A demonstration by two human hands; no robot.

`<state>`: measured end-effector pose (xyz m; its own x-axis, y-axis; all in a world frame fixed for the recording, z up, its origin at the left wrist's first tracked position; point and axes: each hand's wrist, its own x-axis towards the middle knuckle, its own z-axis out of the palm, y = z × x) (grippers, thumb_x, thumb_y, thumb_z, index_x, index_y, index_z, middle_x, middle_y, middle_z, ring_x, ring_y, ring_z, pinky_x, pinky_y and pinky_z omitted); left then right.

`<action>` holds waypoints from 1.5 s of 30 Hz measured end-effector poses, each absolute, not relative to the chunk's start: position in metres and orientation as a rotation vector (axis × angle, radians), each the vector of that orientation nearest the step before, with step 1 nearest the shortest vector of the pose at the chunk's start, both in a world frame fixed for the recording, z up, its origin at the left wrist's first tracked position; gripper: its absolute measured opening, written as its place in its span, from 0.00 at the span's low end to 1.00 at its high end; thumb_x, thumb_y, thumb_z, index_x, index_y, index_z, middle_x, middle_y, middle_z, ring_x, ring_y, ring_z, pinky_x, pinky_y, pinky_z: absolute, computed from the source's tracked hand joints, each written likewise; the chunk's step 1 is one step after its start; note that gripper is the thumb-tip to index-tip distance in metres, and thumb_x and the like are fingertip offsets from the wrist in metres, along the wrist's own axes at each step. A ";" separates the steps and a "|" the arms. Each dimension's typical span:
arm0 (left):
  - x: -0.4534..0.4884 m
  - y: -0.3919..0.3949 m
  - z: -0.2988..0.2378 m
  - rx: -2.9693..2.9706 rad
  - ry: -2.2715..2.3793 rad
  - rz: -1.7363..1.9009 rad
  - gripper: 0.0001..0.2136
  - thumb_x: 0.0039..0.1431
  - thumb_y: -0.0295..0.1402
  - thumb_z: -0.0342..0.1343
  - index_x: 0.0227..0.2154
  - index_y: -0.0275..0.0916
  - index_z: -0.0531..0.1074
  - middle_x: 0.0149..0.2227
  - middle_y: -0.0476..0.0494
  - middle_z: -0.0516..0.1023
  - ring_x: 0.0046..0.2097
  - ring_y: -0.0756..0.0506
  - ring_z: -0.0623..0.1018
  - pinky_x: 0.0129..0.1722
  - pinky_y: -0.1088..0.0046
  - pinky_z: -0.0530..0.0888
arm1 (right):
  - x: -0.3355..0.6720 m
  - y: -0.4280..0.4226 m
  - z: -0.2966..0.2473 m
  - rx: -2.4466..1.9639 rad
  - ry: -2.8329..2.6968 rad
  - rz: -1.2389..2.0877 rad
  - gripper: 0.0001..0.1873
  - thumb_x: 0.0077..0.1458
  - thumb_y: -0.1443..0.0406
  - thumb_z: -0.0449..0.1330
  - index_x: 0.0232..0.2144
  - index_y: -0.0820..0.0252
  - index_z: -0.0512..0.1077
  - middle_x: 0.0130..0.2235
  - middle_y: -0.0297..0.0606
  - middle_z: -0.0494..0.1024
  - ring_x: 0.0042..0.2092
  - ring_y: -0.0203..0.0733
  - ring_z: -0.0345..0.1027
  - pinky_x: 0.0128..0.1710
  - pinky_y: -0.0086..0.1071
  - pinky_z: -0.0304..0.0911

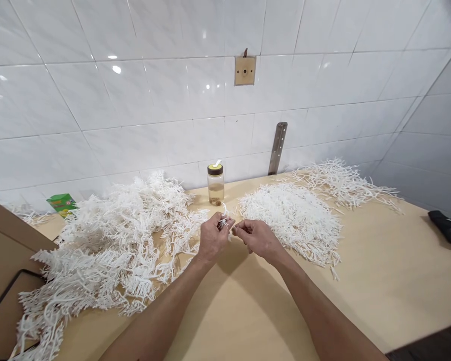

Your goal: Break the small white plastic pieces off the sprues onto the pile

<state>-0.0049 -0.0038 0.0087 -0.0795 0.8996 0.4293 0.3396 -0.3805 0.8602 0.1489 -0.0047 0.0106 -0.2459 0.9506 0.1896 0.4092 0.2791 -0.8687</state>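
Observation:
My left hand (213, 235) is closed around a small white branching piece (224, 220), its thin twigs poking out past the fingers. Close beside it, my right hand (257, 237) pinches at the tip of that piece; what lies between those fingertips is too small to make out. A large heap of white branched strands (116, 235) spreads over the table to the left of my hands. To their right lies a flatter pile of short white pieces (293, 220).
A clear bottle with a dark lid (215, 188) stands behind my hands. Longer white strands (346, 183) lie at the back right. A green packet (62, 204) and a brown box (11, 250) are at left, a black object (449, 228) at right. A metal bracket (277, 149) leans against the tiled wall.

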 end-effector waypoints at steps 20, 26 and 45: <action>-0.002 -0.005 0.011 1.454 1.197 1.231 0.08 0.50 0.33 0.63 0.32 0.36 0.71 0.24 0.49 0.74 0.26 0.49 0.77 0.29 0.72 0.77 | 0.213 0.025 0.010 -1.730 -1.284 0.041 0.17 0.52 0.63 0.58 0.43 0.65 0.72 0.40 0.50 0.76 0.39 0.49 0.71 0.44 0.41 0.62; -0.001 -0.009 0.014 1.560 1.310 1.136 0.13 0.49 0.31 0.63 0.38 0.37 0.73 0.28 0.46 0.78 0.27 0.48 0.77 0.26 0.73 0.73 | 0.180 0.007 0.020 -1.329 -1.589 0.683 0.22 0.54 0.53 0.58 0.45 0.61 0.73 0.34 0.41 0.77 0.30 0.41 0.70 0.32 0.34 0.65; -0.020 -0.023 0.077 1.596 1.399 0.940 0.11 0.56 0.31 0.56 0.41 0.32 0.75 0.22 0.46 0.77 0.22 0.47 0.78 0.23 0.74 0.73 | 0.161 0.001 0.014 -1.154 -1.664 0.863 0.15 0.56 0.54 0.57 0.26 0.58 0.65 0.26 0.33 0.74 0.20 0.31 0.59 0.20 0.27 0.56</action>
